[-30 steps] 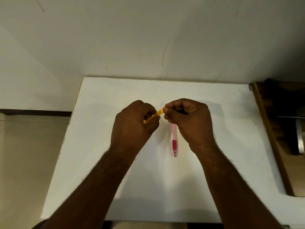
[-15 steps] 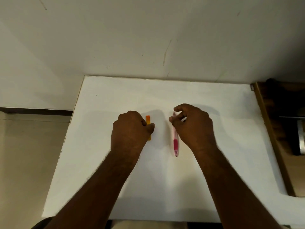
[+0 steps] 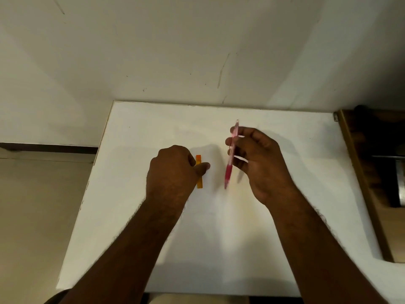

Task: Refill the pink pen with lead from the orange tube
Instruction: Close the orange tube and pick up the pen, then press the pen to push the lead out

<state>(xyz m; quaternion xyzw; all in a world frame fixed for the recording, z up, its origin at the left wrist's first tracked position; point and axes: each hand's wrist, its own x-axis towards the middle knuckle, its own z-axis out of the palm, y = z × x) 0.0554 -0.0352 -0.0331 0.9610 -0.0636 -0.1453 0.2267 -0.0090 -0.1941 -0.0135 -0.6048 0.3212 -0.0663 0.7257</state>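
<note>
Seen from above: a flat white rectangular table top [image 3: 219, 238] set against a pale, scuffed wall [image 3: 197, 51].

Right hand [image 3: 258, 159], fingers curled around a slim pink plastic pen [image 3: 231, 154], held off the table surface. Pen gripped along its pale, translucent upper barrel, between thumb and fingers [image 3: 232, 141]; darker pink grip section and tip left free below the fingers, pointed down and toward the near edge. Pen tilted slightly, cap end risen past the fingers toward the wall. Somewhat blurred, so finer details of the cap end could not be told.

Left hand [image 3: 173, 172], closed into a loose fist, knuckles up, rested on the table. Thumb laid across a short, flat orange plastic lead tube [image 3: 199, 172], which lay on the white surface lengthwise, toward and away from the wall. Both ends of the tube showed, above and below the thumb; middle covered. Pressed or only touched — could not tell, nor whether the other fingers gripped it from beneath the fist.

Hands kept apart, bare table between them; orange tube left of the pink pen, near it but not touching.

At the far right, beside the table, a dark brown wooden frame [image 3: 359, 172] with a grey metal piece [image 3: 401, 183] partly cut off by the picture's edge. Tan floor [image 3: 39, 216] at the left.
</note>
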